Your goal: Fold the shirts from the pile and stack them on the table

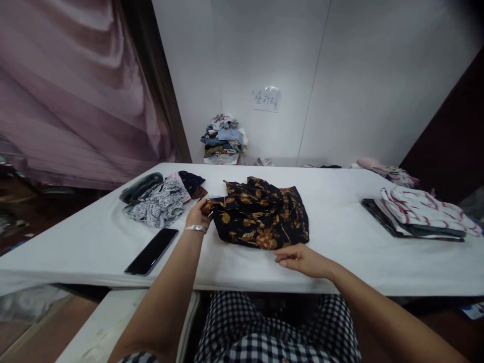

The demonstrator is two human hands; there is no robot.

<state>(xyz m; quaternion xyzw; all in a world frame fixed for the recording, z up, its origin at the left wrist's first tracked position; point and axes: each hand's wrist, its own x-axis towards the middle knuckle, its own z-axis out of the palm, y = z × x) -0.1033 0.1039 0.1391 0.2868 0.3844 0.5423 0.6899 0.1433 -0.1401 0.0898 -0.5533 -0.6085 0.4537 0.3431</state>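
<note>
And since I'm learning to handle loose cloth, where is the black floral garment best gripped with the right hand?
Probably pinch the black floral garment at its near right corner, coming from the right: that edge lies uncovered beside the right hand, while the left hand holds the opposite end.

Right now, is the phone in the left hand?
No, the phone lies on the table while the left hand holds the floral garment.

Dim light, stretched soft edges
</note>
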